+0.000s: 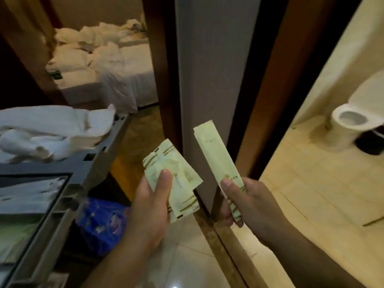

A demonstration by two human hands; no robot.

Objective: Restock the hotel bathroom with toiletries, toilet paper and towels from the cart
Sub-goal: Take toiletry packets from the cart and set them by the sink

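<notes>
My left hand (151,201) holds a small stack of square pale-green toiletry packets (176,175), thumb pressed on top. My right hand (247,201) pinches the lower end of a long narrow pale-green packet (216,154), which stands upright. Both hands are in front of the wall edge between the hallway and the bathroom. The grey cart (68,177) stands at the left, with white towels (54,129) piled on its top and more packets in a tray compartment (31,192).
A brown door frame (268,84) opens onto the tiled bathroom floor (324,183) at the right, with a white toilet (351,121) and a dark bin (372,142) beside it. A blue plastic bag (104,221) hangs by the cart. A bed with white linen (104,59) lies beyond.
</notes>
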